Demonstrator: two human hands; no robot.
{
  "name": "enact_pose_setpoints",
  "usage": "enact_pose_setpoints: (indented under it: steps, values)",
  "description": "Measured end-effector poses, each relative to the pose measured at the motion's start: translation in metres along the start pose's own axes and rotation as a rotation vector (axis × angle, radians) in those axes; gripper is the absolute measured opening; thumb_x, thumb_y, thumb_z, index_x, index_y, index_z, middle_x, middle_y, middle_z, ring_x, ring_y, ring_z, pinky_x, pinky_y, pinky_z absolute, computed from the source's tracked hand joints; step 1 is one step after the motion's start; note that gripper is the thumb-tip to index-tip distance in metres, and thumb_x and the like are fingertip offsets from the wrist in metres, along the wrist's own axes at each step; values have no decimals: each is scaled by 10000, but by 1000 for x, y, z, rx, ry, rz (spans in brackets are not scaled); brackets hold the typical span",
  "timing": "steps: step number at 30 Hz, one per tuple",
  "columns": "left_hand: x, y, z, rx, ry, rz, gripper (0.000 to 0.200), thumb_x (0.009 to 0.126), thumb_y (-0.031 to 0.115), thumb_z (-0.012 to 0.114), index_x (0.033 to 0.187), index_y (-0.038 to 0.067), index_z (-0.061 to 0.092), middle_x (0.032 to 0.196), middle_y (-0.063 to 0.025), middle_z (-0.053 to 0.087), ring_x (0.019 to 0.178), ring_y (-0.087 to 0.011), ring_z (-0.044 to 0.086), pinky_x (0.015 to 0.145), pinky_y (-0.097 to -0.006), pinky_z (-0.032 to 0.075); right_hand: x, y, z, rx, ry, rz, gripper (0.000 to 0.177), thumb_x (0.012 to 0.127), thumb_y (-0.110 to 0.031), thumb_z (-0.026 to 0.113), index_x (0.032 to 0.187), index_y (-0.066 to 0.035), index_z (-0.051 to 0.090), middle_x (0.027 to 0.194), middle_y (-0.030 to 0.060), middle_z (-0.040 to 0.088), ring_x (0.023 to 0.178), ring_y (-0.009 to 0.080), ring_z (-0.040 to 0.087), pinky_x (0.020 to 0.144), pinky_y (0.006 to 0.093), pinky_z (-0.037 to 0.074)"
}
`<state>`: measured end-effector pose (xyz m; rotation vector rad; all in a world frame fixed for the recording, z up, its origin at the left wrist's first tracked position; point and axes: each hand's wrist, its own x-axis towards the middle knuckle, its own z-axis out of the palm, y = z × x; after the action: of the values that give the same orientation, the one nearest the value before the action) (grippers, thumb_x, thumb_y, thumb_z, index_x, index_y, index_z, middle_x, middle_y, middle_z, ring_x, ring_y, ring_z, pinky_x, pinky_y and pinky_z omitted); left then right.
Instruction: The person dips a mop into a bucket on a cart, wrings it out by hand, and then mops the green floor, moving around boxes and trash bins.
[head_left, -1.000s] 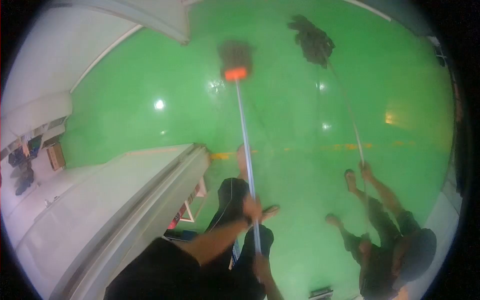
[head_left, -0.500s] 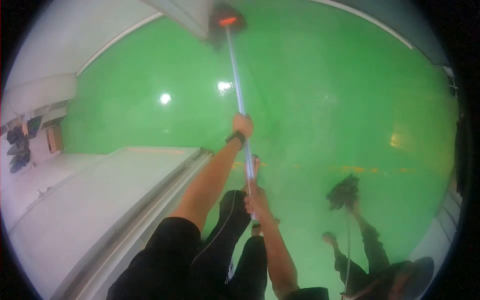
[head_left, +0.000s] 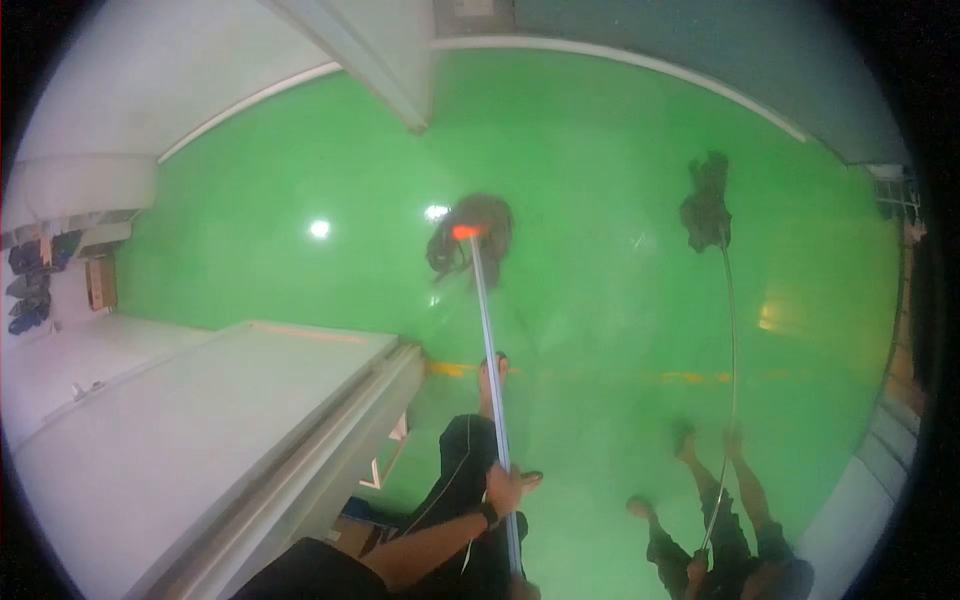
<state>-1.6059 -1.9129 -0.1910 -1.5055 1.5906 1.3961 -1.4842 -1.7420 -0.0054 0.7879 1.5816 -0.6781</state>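
Observation:
In the head view a mop with a dark string head [head_left: 487, 240] and an orange clamp lies against the green floor ahead of me. Its pale handle [head_left: 488, 340] runs back toward my body. My left hand [head_left: 504, 490], with a dark watch on the wrist, is closed around the lower handle. At the bottom edge my right hand [head_left: 523, 588] shows only in part, closed at the handle's lower end. One bare foot [head_left: 492, 375] stands just left of the handle.
At right another person [head_left: 740, 540] holds a second mop, its dark head [head_left: 708, 205] on the floor. A white table [head_left: 210, 410] is close on my left. A white panel [head_left: 370, 60] juts in ahead, and a yellow dashed line [head_left: 450, 369] crosses the floor.
My mop head has come back toward me from beside the white panel, and both hands have drawn nearer my body. The other person's mop has moved farther forward.

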Motion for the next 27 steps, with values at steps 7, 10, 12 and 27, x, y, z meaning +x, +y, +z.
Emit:
enact_pose_setpoints:
  steps: [7, 10, 12, 27]
  values:
    - [378, 218, -102, 528, 336, 568, 278, 866, 249, 498, 854, -27, 532, 782, -222, 577, 723, -352, 570, 610, -456, 455, 263, -345, 85, -549, 12, -870, 413, 812, -44, 484, 1209, -41, 371, 863, 218, 572, 870, 419, 522, 702, 524, 382]
    - [440, 274, -129, 393, 456, 562, 270, 870, 240, 486, 849, -25, 536, 785, -232, 598, 733, -367, 592, 611, -436, 481, 294, -418, 113, -639, 191, -1023, 387, 828, -132, 482, 1196, -48, 401, 798, 197, 565, 875, 402, 523, 713, 511, 387]
    - [399, 271, -132, 337, 278, 408, 284, 872, 250, 487, 878, -30, 529, 776, -232, 593, 724, -372, 588, 592, -431, 476, 300, -385, 121, -545, 158, -1021, 321, 847, -206, 491, 1119, -43, 442, 749, 188, 560, 776, 372, 550, 627, 485, 420]
    - [357, 215, -72, 209, 339, 496, 335, 875, 296, 520, 875, -38, 504, 764, -228, 582, 691, -378, 576, 551, -437, 457, 288, -332, 59, -143, -194, -441, 305, 894, -146, 418, 1139, 32, 454, 777, 202, 570, 597, 311, 567, 511, 445, 452]
